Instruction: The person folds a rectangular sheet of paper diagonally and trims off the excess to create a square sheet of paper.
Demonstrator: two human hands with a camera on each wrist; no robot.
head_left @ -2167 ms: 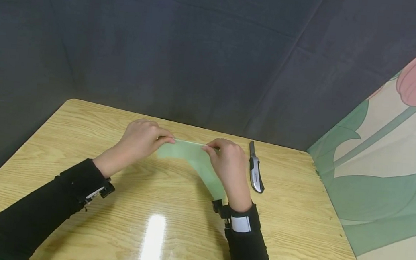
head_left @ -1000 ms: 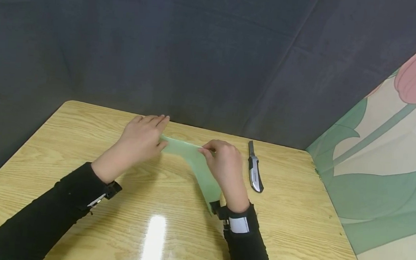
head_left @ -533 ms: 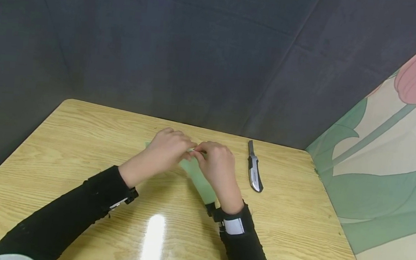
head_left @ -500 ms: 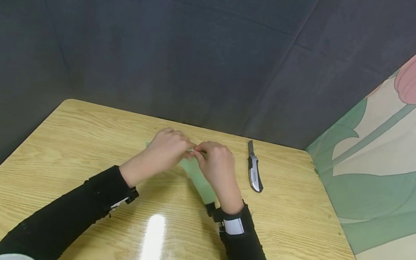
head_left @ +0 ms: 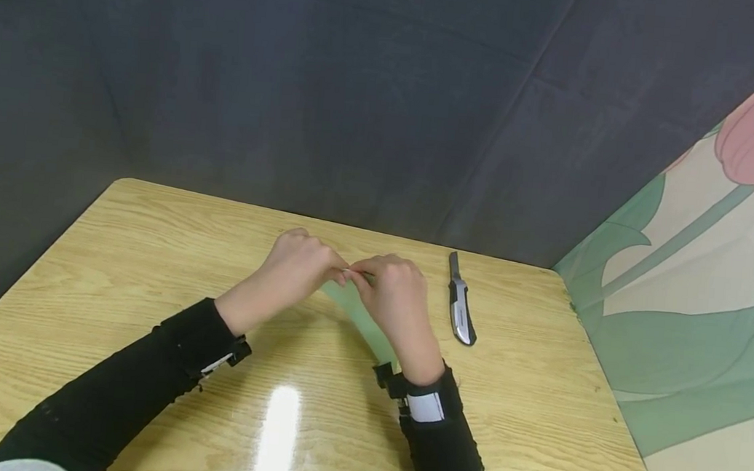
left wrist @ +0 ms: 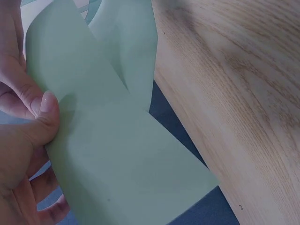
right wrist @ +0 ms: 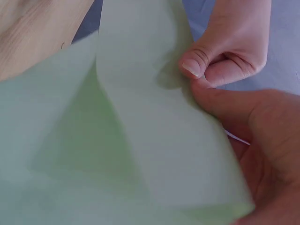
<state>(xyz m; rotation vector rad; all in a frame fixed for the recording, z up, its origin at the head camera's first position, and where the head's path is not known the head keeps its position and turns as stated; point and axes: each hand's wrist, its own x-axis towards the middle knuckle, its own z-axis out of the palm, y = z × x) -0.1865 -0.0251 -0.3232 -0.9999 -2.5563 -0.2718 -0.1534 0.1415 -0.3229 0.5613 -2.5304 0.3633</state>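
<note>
A sheet of pale green paper (head_left: 361, 320) hangs between the hands above the table. My left hand (head_left: 297, 265) pinches its top edge, with the thumb (left wrist: 44, 117) on the near face in the left wrist view. Close beside it, the fingertips almost meeting, my right hand (head_left: 394, 286) pinches the same edge between thumb and forefinger. In the right wrist view the paper (right wrist: 140, 122) shows a flat strip in front and another part of the green sheet behind and below it. In the head view, the hands and the right wrist mount hide much of it.
A folding utility knife (head_left: 461, 308) with a grey-black handle lies on the wood-grain table (head_left: 524, 392), right of my right hand, its blade pointing away. A dark curtain (head_left: 334, 101) borders the far edge; a tulip-patterned cloth (head_left: 691, 345) hangs at the right.
My left hand, first apart from the right, opened its fingers, moved right along the paper's top edge and pinches it beside the right hand. The right hand shifted slightly left, still pinching.
</note>
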